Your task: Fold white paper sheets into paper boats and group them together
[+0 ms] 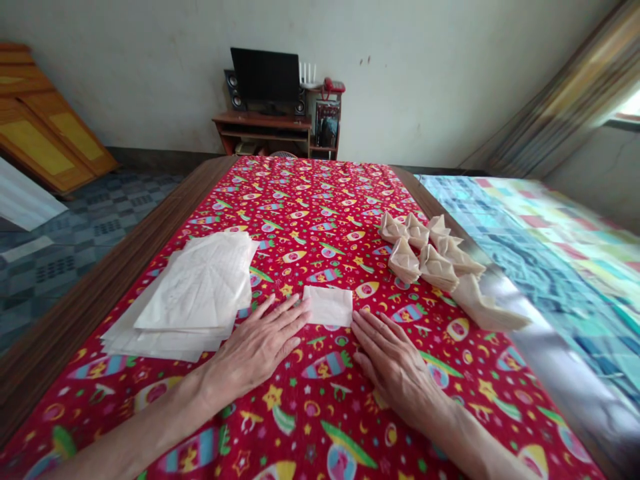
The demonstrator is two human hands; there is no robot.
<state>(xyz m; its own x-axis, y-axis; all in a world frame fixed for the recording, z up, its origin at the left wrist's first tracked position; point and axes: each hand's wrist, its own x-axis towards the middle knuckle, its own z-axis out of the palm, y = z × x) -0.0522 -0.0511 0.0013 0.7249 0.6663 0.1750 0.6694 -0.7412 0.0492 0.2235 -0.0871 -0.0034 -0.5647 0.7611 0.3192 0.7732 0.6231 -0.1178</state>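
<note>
A small square of white paper (329, 306) lies flat on the red rocket-patterned cloth (300, 213) between my hands. My left hand (255, 347) rests palm down with its fingertips at the paper's left edge. My right hand (395, 367) lies flat just below the paper's lower right corner, holding nothing. To the left of my left hand is a loose stack of creased white paper sheets (195, 293). Several folded paper boats (430, 257) stand in a cluster at the cloth's right side, and a longer folded paper piece (483, 307) lies beside them.
The cloth covers a wooden table whose brown edge (100, 287) runs along the left. A bed with a multicoloured quilt (555, 267) adjoins the right side. Beyond the table stands a desk (260, 123) with a monitor and speakers. Tiled floor lies to the left.
</note>
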